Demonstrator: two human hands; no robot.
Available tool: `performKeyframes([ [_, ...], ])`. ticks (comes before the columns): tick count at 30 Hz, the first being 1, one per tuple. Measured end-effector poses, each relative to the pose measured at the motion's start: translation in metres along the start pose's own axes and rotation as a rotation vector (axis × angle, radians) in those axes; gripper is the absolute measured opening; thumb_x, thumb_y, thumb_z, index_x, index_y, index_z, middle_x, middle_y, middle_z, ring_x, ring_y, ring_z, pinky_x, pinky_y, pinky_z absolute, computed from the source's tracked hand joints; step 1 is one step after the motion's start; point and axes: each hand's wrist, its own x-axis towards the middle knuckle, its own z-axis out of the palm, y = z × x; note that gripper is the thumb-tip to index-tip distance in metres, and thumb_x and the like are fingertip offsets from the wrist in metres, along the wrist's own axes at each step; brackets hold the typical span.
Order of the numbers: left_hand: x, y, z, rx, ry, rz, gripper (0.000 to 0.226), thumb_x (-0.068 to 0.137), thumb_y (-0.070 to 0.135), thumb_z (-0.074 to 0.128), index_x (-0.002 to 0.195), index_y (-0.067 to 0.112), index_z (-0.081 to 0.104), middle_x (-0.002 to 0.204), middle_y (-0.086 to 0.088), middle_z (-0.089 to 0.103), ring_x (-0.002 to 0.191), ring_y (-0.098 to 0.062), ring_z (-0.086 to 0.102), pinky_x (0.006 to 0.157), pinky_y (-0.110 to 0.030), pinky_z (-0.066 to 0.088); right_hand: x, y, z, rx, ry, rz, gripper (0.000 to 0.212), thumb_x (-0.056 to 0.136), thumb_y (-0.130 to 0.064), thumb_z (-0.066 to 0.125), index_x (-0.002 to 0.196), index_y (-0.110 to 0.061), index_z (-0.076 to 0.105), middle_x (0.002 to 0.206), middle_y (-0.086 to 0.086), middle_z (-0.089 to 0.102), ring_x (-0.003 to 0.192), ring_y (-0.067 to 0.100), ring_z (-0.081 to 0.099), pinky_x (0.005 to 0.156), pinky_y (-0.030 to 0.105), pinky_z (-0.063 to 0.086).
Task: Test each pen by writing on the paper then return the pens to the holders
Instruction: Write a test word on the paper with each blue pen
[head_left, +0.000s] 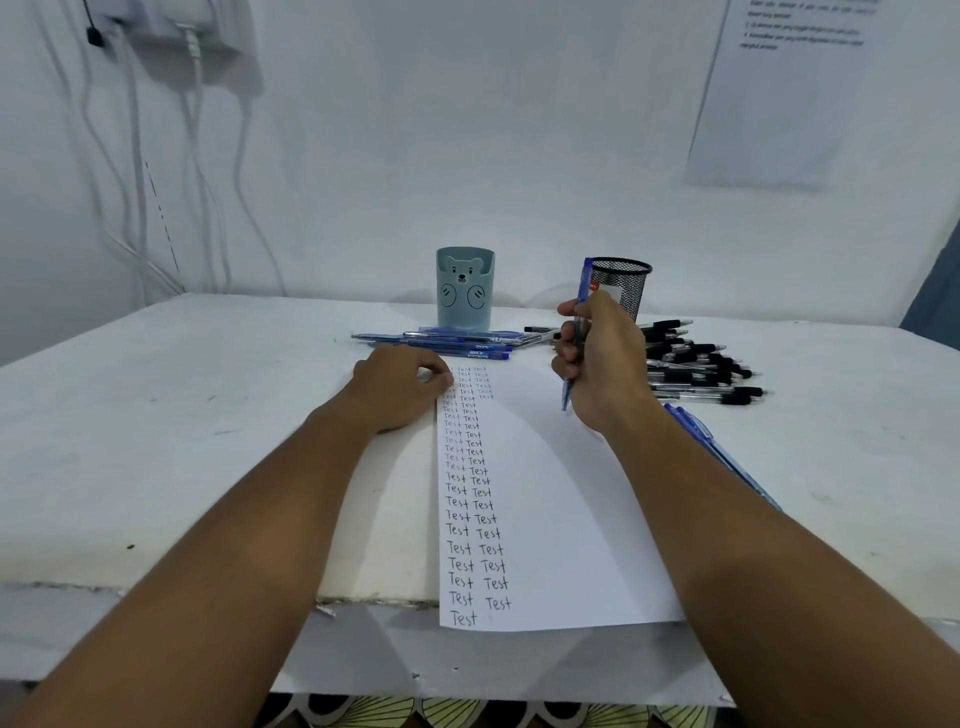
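A white sheet of paper (540, 493) lies lengthwise on the table, with rows of the word "Test" down its left side. My right hand (602, 358) grips a blue pen (584, 291) upright over the sheet's upper right part, tip down just above the paper. My left hand (400, 384) rests on the paper's top left corner, fingers loosely curled, holding nothing. A pale blue bear holder (464, 288) and a black mesh holder (626, 288) stand behind the sheet. Blue pens (447, 345) lie in front of the bear holder.
Several black-grip pens (701, 369) lie in a heap at the right. Two or three blue pens (696, 431) lie beside my right forearm. The white table (182, 415) has a chipped front edge. Cables hang on the wall at left, and a printed sheet hangs at upper right.
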Motion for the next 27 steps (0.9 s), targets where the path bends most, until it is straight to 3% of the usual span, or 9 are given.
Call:
performKeyframes([
  [4, -0.001, -0.001, -0.002, -0.035, -0.032, -0.003, 0.019, 0.085, 0.048, 0.066, 0.095, 0.032, 0.071, 0.091, 0.011, 0.060, 0.109, -0.020, 0.056, 0.096, -0.035, 0.043, 0.000, -0.001, 0.000, -0.099, -0.002, -0.042, 0.016, 0.097, -0.007, 0.048, 0.096, -0.005, 0.064, 0.068, 0.004, 0.048, 0.048, 0.011, 0.040, 0.041, 0.022, 0.032],
  [8, -0.003, 0.003, -0.003, 0.051, -0.082, -0.015, 0.042, 0.079, 0.062, 0.064, 0.111, 0.035, 0.068, 0.127, 0.002, 0.060, 0.128, -0.020, 0.046, 0.108, -0.040, 0.034, 0.003, -0.015, -0.007, -0.584, 0.071, -0.139, 0.023, 0.098, -0.010, 0.051, 0.118, -0.006, 0.062, 0.084, 0.011, 0.061, 0.049, 0.015, 0.057, 0.050, 0.026, 0.051],
  [9, -0.003, 0.004, -0.003, 0.065, -0.084, -0.012, 0.044, 0.080, 0.063, 0.063, 0.113, 0.035, 0.067, 0.131, 0.002, 0.059, 0.130, -0.021, 0.043, 0.109, -0.041, 0.032, 0.006, -0.023, -0.012, -0.760, 0.063, -0.163, 0.030, 0.097, -0.010, 0.050, 0.126, -0.007, 0.059, 0.098, 0.013, 0.064, 0.056, 0.017, 0.064, 0.053, 0.025, 0.053],
  [11, -0.002, 0.005, -0.003, 0.065, -0.083, -0.008, 0.045, 0.080, 0.063, 0.062, 0.115, 0.034, 0.066, 0.134, 0.002, 0.057, 0.131, -0.022, 0.042, 0.110, -0.042, 0.031, 0.009, -0.043, -0.019, -1.230, 0.024, -0.201, 0.038, 0.097, -0.012, 0.050, 0.135, -0.005, 0.053, 0.124, 0.015, 0.061, 0.091, 0.028, 0.068, 0.073, 0.028, 0.055],
  [13, -0.001, 0.004, -0.002, 0.075, -0.090, -0.005, 0.046, 0.080, 0.064, 0.061, 0.116, 0.035, 0.065, 0.134, 0.002, 0.057, 0.131, -0.023, 0.042, 0.110, -0.043, 0.031, 0.008, -0.060, -0.025, -1.578, -0.019, -0.173, 0.037, 0.099, -0.019, 0.051, 0.133, -0.004, 0.055, 0.129, 0.016, 0.060, 0.110, 0.032, 0.059, 0.081, 0.030, 0.048],
  [18, 0.000, 0.003, 0.000, 0.120, -0.118, -0.003, 0.048, 0.083, 0.065, 0.057, 0.120, 0.036, 0.063, 0.135, 0.000, 0.056, 0.132, -0.025, 0.040, 0.109, -0.042, 0.031, -0.011, -0.071, -0.033, -1.918, -0.179, -0.055, 0.034, 0.091, -0.003, 0.048, 0.123, -0.003, 0.056, 0.102, 0.011, 0.059, 0.083, 0.027, 0.054, 0.055, 0.024, 0.040],
  [21, 0.001, 0.003, 0.000, 0.140, -0.120, 0.004, 0.047, 0.084, 0.065, 0.055, 0.121, 0.036, 0.062, 0.135, 0.002, 0.056, 0.132, -0.023, 0.040, 0.109, -0.041, 0.030, -0.019, -0.067, -0.036, -2.016, -0.243, -0.024, 0.026, 0.091, -0.003, 0.047, 0.115, -0.005, 0.058, 0.093, 0.011, 0.056, 0.071, 0.024, 0.053, 0.048, 0.023, 0.035],
  [25, 0.001, 0.006, 0.000, 0.162, -0.124, 0.017, 0.045, 0.088, 0.062, 0.053, 0.123, 0.034, 0.062, 0.135, 0.005, 0.057, 0.131, -0.021, 0.043, 0.107, -0.037, 0.029, -0.015, -0.060, -0.043, -2.046, -0.243, 0.062, 0.019, 0.090, -0.010, 0.056, 0.108, -0.005, 0.062, 0.098, 0.011, 0.065, 0.059, 0.017, 0.051, 0.047, 0.022, 0.036],
  [27, 0.000, 0.008, 0.000, 0.142, -0.126, 0.017, 0.045, 0.089, 0.059, 0.053, 0.124, 0.032, 0.061, 0.135, 0.005, 0.057, 0.130, -0.020, 0.044, 0.108, -0.035, 0.029, -0.013, -0.058, -0.046, -2.074, -0.228, 0.053, 0.009, 0.092, -0.013, 0.056, 0.094, -0.004, 0.059, 0.084, 0.008, 0.061, 0.058, 0.017, 0.049, 0.047, 0.023, 0.034],
])
